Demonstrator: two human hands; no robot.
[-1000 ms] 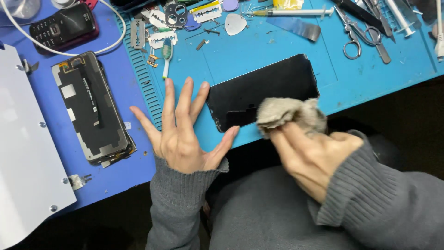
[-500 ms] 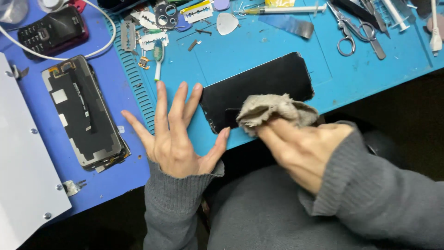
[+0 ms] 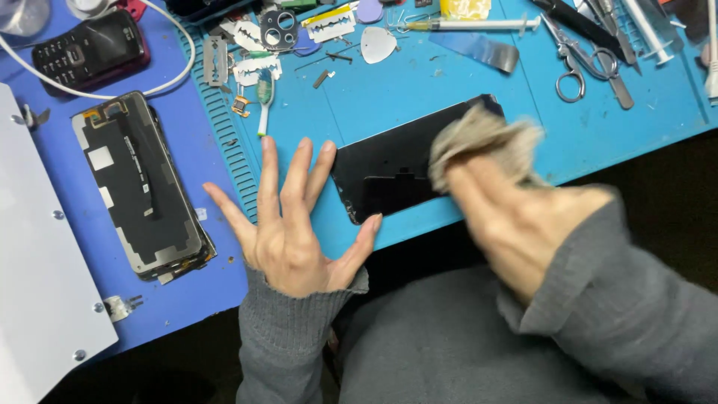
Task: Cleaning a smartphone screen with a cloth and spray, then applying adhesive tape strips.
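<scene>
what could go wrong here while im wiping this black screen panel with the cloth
1. The black screen panel lies at the mat's near edge; only the left hand, thumb and fingertips at its end, steadies it, so a hard wipe from the right hand with the cloth might push it off.
2. Razor blades and scissors lie nearby; a wide stroke could reach them.

The right hand (image 3: 516, 217) is smeared by motion blur, so its fingers cannot be told apart, and the crumpled beige cloth (image 3: 479, 138) under them is blurred too. That cloth covers the far right part of the flat black glass phone screen (image 3: 389, 168). The white metal panel (image 3: 37, 299) is cut off by the left edge, and the steel scissors (image 3: 576, 63) by the top edge (only handles and part of the blades show). Small metal parts (image 3: 243, 63) by the top edge are too small to identify.
</scene>
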